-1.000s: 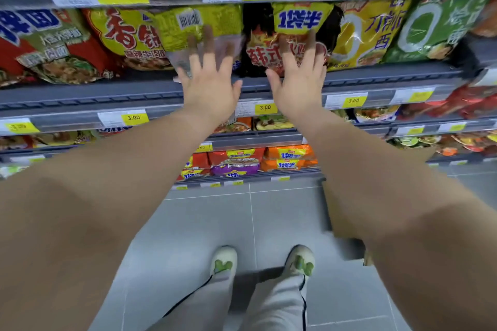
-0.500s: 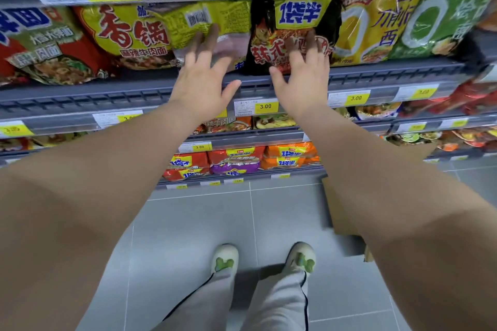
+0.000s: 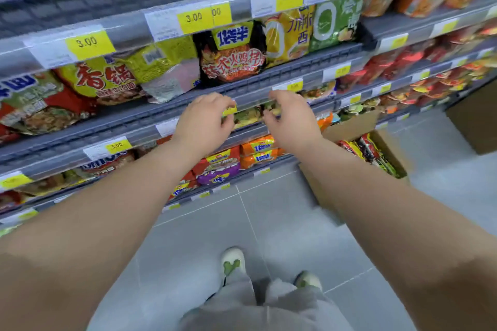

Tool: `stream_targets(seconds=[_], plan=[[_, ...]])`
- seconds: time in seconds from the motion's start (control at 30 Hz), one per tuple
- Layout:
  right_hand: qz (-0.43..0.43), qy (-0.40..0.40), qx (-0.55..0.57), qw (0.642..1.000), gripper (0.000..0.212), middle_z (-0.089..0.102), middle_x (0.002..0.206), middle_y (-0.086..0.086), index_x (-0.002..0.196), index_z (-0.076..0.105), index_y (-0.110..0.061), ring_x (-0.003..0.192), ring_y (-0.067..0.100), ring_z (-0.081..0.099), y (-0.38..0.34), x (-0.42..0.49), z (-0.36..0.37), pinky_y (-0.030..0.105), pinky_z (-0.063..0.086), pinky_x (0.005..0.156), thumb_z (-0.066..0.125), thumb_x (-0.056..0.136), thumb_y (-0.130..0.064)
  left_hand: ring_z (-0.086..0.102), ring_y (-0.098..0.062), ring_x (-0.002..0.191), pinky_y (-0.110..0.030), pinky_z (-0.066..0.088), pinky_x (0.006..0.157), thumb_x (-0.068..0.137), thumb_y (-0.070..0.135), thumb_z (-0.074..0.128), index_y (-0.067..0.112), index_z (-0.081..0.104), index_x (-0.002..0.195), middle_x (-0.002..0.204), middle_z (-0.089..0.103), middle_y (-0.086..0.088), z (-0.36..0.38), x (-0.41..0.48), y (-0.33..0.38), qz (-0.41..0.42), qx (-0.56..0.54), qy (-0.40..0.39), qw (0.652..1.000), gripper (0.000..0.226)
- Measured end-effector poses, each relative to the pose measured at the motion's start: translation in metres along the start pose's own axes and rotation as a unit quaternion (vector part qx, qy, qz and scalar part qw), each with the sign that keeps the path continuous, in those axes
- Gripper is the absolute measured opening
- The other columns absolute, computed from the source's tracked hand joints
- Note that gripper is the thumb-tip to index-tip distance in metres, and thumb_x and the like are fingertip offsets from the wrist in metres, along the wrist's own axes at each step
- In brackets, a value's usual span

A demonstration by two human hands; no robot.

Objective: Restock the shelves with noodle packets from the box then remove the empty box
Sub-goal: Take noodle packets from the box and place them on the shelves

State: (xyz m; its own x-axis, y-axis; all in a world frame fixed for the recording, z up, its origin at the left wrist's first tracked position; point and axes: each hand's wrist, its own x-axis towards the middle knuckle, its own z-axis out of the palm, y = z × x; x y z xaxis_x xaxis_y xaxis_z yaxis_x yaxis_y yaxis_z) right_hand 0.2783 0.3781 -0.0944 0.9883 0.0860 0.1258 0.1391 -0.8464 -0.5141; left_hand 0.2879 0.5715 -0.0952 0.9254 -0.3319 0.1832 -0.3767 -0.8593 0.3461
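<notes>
Head view: both hands hang in the air just in front of the front edge of the shelf, close together and level with each other. The left hand has its fingers loosely curled and holds nothing. The right hand is the same, its fingers bent inward and empty.

The box stands on the floor at the foot of the shelves. It lies down and to the right of both hands, partly under the right forearm, so the right hand is clearly the nearer one. It is brown cardboard with a flap raised on the shelf side, and it is not empty. The noodle packets in it stand on edge, packed side by side, in red, yellow, black and green wrappers. Motion blur hides which way the box's long axis runs.

On the shelf above the hands a black packet stands upright, face out. Beside it a yellow-green packet leans with its printed back showing. The next reach probably goes down and right into the box.
</notes>
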Motion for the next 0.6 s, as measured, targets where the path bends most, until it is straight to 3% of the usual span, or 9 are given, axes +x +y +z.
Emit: stream_targets(seconds=[0.17, 0.3, 0.47, 0.6], plan=[[0.084, 0.006, 0.022, 0.996, 0.041, 0.059, 0.12, 0.008, 0.132, 0.049, -0.011, 0.107, 0.023, 0.056, 0.062, -0.073, -0.066, 0.032, 0.047, 0.081, 0.052, 0.093, -0.025, 0.057, -0.022, 0.105, -0.034, 0.046, 0.082, 0.091, 0.026, 0.054, 0.019, 0.063, 0.112, 0.11, 0.064, -0.001, 0.015, -0.002, 0.096, 0.061, -0.027, -0.03, 0.997, 0.024], [0.143, 0.019, -0.005, 0.99, 0.033, 0.06, 0.113, 0.01, 0.122, 0.054, -0.009, 0.101, 0.027, 0.057, 0.131, -0.134, -0.119, 0.038, 0.05, 0.081, 0.051, 0.092, -0.024, 0.058, -0.023, 0.103, -0.033, 0.046, 0.083, 0.089, 0.023, 0.056, 0.019, 0.064, 0.11, 0.108, 0.065, -0.003, 0.056, -0.006, 0.193, 0.115, -0.035, -0.07, 0.99, 0.023], [0.198, 0.049, -0.023, 0.979, 0.036, 0.061, 0.119, 0.004, 0.126, 0.055, -0.017, 0.107, 0.022, 0.056, 0.225, -0.214, -0.191, 0.024, 0.039, 0.077, 0.053, 0.091, -0.025, 0.058, -0.024, 0.1, -0.034, 0.046, 0.082, 0.087, 0.021, 0.057, 0.016, 0.064, 0.107, 0.106, 0.064, -0.005, 0.111, -0.005, 0.322, 0.156, -0.064, -0.118, 0.979, 0.021], [0.239, 0.077, -0.017, 0.968, 0.033, 0.063, 0.113, 0.005, 0.121, 0.058, -0.017, 0.104, 0.024, 0.057, 0.287, -0.265, -0.238, 0.033, 0.046, 0.084, 0.056, 0.088, -0.021, 0.058, -0.021, 0.098, -0.035, 0.048, 0.081, 0.088, 0.025, 0.056, 0.021, 0.064, 0.107, 0.104, 0.064, -0.001, 0.147, 0.001, 0.413, 0.18, -0.082, -0.138, 0.97, 0.021]])
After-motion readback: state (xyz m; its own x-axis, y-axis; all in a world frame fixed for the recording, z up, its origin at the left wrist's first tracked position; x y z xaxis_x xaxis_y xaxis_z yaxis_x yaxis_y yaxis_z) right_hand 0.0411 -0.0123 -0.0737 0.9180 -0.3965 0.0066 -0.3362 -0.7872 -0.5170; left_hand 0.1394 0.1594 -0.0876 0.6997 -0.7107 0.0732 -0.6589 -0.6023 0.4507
